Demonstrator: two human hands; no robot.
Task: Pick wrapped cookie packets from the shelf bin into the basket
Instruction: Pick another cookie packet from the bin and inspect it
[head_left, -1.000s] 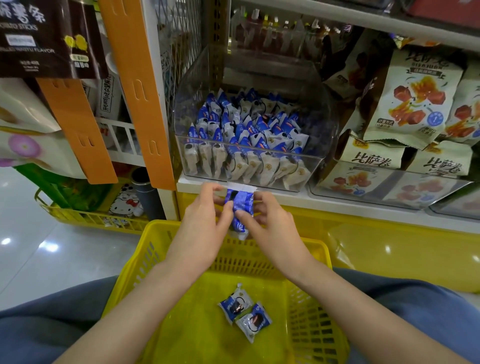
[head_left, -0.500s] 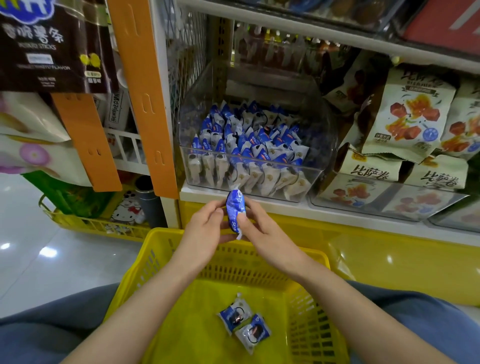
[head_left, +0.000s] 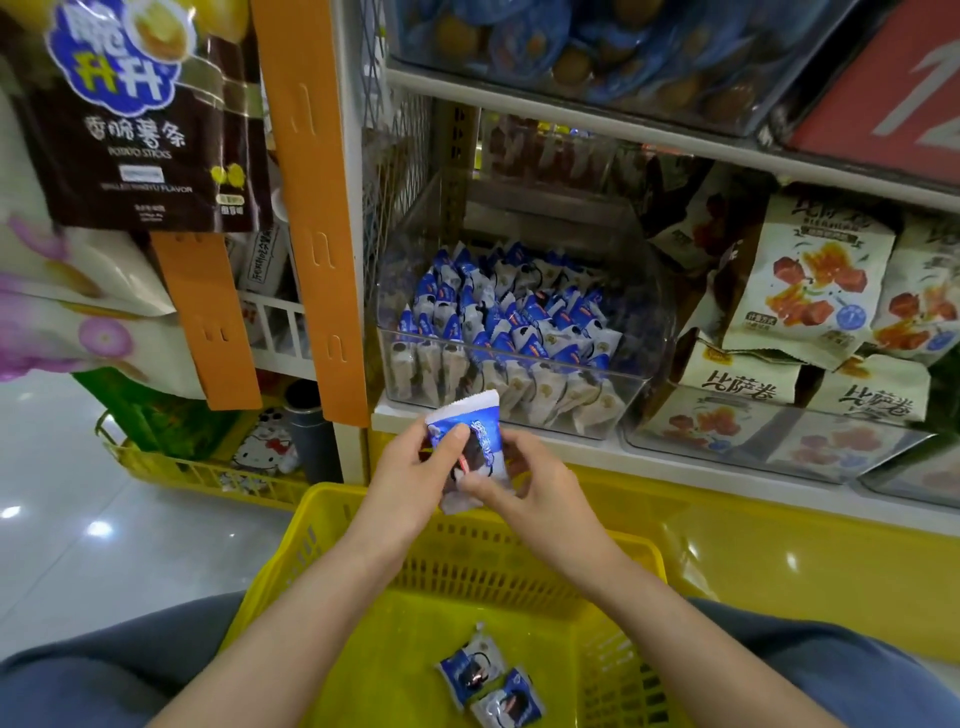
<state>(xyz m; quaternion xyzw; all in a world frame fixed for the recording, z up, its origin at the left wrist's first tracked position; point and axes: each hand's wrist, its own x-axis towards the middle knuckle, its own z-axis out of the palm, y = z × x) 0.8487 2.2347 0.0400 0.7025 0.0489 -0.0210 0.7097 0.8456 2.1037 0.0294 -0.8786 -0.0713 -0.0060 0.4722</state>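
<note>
From the head camera, a single blue-and-white wrapped cookie packet (head_left: 470, 449) is seen held between both hands, in front of the shelf edge and above the far rim of the yellow slotted plastic basket (head_left: 613, 613). The left hand (head_left: 410, 483) is closed on the packet's left side, thumb laid across its printed face. The right hand (head_left: 540, 493) is pinched on the lower right part, fingers curled behind it. Neither hand is open; the grip is shared.

The packet's long axis is stood nearly upright, its crimped white end uppermost and tipped slightly right. The clear plastic shelf bin (head_left: 631, 402), still well filled with like packets, is set just behind and above the hands, at the left end of the white shelf (head_left: 675, 460).

Two more blue-and-white packets (head_left: 491, 680) are seen lying touching one another on the basket floor, toward the near right part. These lie directly below and nearer the person than the held packet, so the coming move is judged to be a short drop down and toward the body. Both hands are about equally near the basket; release by either would seem sufficient.
</note>
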